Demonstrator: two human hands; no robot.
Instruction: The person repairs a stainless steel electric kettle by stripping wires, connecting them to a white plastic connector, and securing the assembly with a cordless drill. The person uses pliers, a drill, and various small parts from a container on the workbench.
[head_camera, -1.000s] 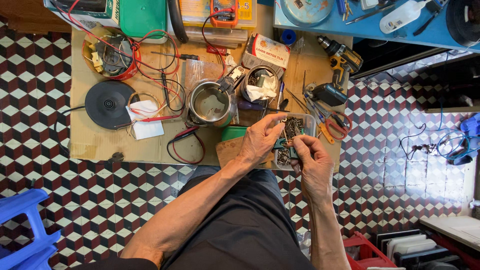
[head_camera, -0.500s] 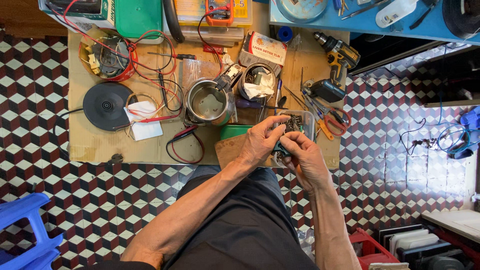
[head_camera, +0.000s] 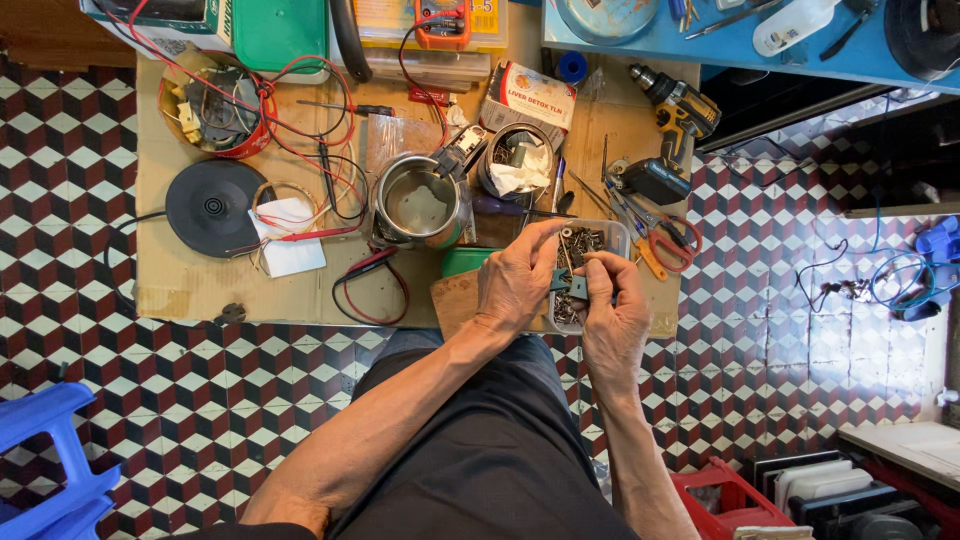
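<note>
Both hands meet over a clear plastic tray full of small metal parts, at the near edge of the bench. The left hand and the right hand pinch together a small dark teal part between their fingertips. Just beyond the left hand stands a steel kettle body. Red-handled scissors lie to the right of the right hand.

Red, black and white cube-patterned floor tiles surround a low cardboard-topped bench; a blue shelf stands beyond the fingers.
</note>
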